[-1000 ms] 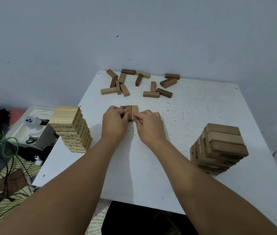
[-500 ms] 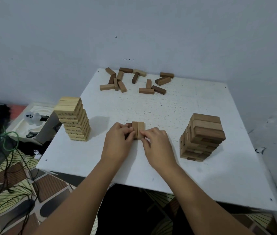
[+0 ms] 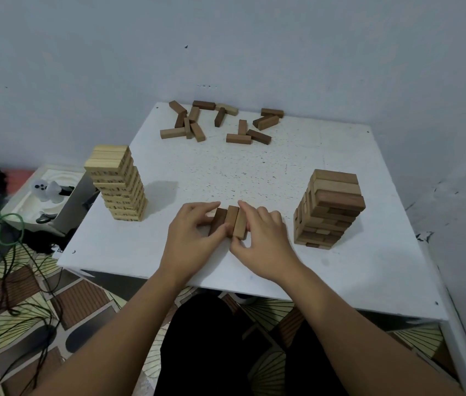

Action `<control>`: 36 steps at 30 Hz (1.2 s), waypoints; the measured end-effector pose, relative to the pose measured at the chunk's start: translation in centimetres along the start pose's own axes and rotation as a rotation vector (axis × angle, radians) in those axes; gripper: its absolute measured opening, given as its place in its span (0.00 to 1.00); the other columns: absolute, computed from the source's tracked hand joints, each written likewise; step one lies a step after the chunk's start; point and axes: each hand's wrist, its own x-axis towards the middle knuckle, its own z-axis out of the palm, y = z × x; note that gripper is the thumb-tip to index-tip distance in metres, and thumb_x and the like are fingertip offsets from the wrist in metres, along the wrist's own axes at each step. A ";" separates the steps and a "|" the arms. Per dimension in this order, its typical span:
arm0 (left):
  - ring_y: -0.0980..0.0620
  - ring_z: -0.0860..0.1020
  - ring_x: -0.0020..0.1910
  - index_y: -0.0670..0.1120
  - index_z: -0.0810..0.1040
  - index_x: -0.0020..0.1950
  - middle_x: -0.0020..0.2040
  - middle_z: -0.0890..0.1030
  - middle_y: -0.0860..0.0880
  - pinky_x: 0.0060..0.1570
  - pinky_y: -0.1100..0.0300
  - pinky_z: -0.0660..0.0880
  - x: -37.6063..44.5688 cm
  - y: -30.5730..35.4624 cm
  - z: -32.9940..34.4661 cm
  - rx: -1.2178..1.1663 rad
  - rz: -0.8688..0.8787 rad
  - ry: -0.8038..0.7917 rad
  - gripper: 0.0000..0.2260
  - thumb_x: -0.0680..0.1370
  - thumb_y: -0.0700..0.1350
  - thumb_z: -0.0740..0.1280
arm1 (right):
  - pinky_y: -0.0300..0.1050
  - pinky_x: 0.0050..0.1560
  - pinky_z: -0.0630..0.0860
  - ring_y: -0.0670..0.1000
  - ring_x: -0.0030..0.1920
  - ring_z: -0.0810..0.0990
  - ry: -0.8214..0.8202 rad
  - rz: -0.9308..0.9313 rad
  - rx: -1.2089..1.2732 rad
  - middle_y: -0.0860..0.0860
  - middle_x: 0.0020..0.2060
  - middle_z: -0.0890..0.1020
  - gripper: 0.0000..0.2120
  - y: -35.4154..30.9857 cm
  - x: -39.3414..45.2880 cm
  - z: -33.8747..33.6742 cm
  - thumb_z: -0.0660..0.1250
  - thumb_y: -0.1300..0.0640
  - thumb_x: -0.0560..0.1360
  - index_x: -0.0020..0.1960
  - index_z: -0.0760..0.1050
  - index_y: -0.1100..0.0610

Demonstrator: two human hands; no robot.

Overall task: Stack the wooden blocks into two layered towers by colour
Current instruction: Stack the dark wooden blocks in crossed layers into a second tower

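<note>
Row of three brown blocks [image 3: 230, 222] gripped between left hand [image 3: 194, 235] and right hand [image 3: 263, 235], fingers curled round ends; white table [image 3: 254, 178] beneath.

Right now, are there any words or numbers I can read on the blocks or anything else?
None can be read.
Tall pale wooden block tower: dark marks on its block sides, too small and blurred to read.
Dark brown wooden block tower: no writing visible.
Three brown blocks between the hands: no writing visible.
</note>
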 end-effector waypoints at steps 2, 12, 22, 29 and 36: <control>0.63 0.80 0.55 0.56 0.85 0.60 0.55 0.80 0.59 0.58 0.72 0.73 -0.1 -0.1 0.1 0.031 0.009 -0.009 0.15 0.75 0.48 0.78 | 0.52 0.68 0.65 0.53 0.63 0.64 0.001 0.002 -0.022 0.47 0.63 0.72 0.38 0.2 0.0 0.3 0.64 0.42 0.78 0.83 0.55 0.48; 0.64 0.82 0.50 0.52 0.87 0.57 0.52 0.82 0.57 0.54 0.74 0.72 -0.8 0.0 0.2 0.056 0.030 0.033 0.13 0.74 0.48 0.79 | 0.51 0.66 0.69 0.51 0.61 0.67 0.064 -0.028 0.021 0.45 0.59 0.74 0.34 0.6 -0.5 0.5 0.67 0.37 0.76 0.79 0.64 0.45; 0.67 0.80 0.51 0.53 0.85 0.62 0.54 0.81 0.57 0.55 0.73 0.73 -0.7 0.4 -0.3 0.062 -0.036 -0.032 0.16 0.74 0.47 0.77 | 0.50 0.68 0.68 0.50 0.62 0.65 0.076 -0.029 0.090 0.44 0.57 0.70 0.33 0.5 -1.0 0.1 0.70 0.37 0.73 0.75 0.68 0.43; 0.52 0.75 0.63 0.53 0.70 0.77 0.64 0.75 0.48 0.62 0.58 0.76 3.2 2.2 -4.3 0.003 -0.274 -0.659 0.41 0.68 0.35 0.80 | 0.46 0.69 0.62 0.49 0.65 0.61 0.004 -0.020 0.116 0.46 0.62 0.67 0.36 0.6 -1.1 -0.7 0.74 0.39 0.72 0.76 0.66 0.41; 0.56 0.74 0.62 0.53 0.77 0.70 0.62 0.76 0.53 0.60 0.58 0.73 3.7 2.1 -4.4 0.112 -0.209 -0.688 0.36 0.65 0.38 0.84 | 0.46 0.71 0.62 0.47 0.69 0.59 -0.154 0.027 0.210 0.44 0.64 0.67 0.40 0.9 -0.9 -1.9 0.73 0.48 0.72 0.80 0.62 0.45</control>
